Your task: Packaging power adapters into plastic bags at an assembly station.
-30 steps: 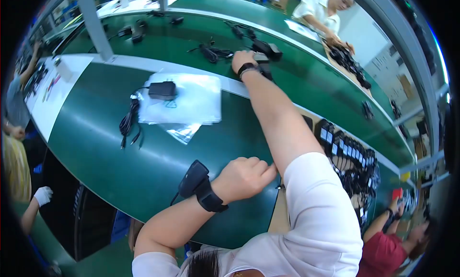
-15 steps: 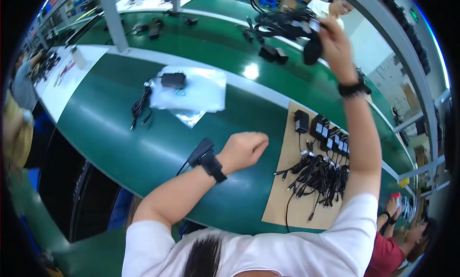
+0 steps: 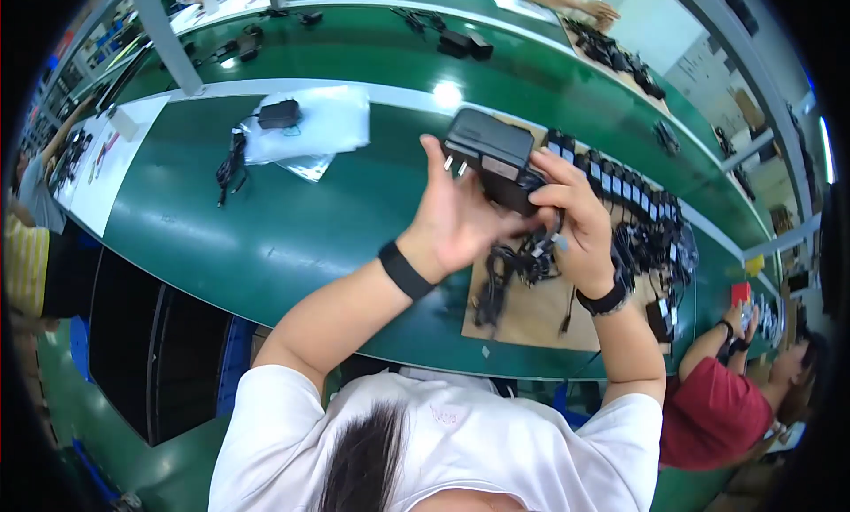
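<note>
Black and boxy, the plastic power adapter (image 3: 490,153) sits raised above the green bench (image 3: 292,229), its two metal prongs turned toward my left hand (image 3: 456,215). That hand's grip is closed around the adapter from below, steadying it, while my right hand (image 3: 571,215) pinches the far end where the black cord (image 3: 522,260) dangles. Beneath lies a brown cardboard sheet (image 3: 531,313) with more adapters (image 3: 620,184) lined up.

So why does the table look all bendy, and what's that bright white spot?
Head view: the fisheye lens curves the green table's straight edges toward the rim; the white spot is lamp glare on its shiny top; the black adapter in both hands looks sharp.
</note>
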Available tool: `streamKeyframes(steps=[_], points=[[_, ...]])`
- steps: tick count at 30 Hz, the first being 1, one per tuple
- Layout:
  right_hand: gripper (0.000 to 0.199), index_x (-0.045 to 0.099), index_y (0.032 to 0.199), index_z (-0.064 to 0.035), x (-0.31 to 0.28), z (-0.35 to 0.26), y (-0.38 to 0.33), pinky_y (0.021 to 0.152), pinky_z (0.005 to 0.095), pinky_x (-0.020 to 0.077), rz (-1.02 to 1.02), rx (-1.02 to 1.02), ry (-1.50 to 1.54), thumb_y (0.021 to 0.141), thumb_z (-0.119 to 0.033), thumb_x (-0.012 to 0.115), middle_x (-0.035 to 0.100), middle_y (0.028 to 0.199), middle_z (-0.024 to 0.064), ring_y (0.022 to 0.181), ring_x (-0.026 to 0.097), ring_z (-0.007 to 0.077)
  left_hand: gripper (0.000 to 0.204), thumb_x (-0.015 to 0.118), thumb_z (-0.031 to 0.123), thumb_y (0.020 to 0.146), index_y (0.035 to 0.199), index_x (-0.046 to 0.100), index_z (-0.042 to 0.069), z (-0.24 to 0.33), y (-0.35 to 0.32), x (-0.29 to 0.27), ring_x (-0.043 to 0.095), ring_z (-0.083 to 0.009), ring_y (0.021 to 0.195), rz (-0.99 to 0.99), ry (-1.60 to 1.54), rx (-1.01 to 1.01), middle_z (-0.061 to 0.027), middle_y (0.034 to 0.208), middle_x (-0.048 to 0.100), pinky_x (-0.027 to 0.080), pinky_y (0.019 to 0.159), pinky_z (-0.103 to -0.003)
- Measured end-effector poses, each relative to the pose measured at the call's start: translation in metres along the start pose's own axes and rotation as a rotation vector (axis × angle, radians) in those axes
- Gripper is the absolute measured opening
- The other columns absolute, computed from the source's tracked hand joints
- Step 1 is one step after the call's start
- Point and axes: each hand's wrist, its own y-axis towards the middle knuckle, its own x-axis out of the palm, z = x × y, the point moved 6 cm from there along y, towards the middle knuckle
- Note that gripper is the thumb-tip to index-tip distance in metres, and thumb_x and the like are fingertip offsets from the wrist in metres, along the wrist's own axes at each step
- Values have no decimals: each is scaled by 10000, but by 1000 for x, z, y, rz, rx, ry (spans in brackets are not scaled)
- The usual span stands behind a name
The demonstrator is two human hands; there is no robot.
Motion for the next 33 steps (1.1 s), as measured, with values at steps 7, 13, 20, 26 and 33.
streamKeyframes(steps=[7,13,20,26,33], points=[[470,629,1037,-38,5,5,-33,728,287,450,-224,265,119,628,124,462,554,971,92,820,541,195,605,459,621,828,1125,487,95,0,13,-12,591,-214,962,285,419,147,-60,1020,591,482,836,-389],[731,210,1370,-59,16,50,-55,879,309,444,83,728,969,777,-41,637,514,1166,118,1056,525,185,558,462,572,846,1034,525,51,4,20,-23,624,-158,848,293,836,379,-72,949,619,507,783,-325],[401,437,1230,7,17,74,-61,672,221,468,182,823,655,883,-142,568,605,891,55,749,559,97,519,555,473,852,1091,383,45,-20,18,-15,553,-108,824,159,588,239,-65,945,531,488,720,-275],[435,417,1241,-3,39,65,-71,527,226,410,202,759,1344,862,-128,588,507,653,25,571,490,122,550,614,224,840,1282,318,87,-4,22,-53,541,-201,991,309,471,263,-89,1114,502,462,842,-377],[313,500,1034,-34,50,78,-83,529,226,422,3,781,1369,942,-328,441,543,690,33,579,513,120,356,617,129,793,1122,482,99,-12,18,-39,575,-182,908,122,459,90,-43,967,577,475,842,-340]])
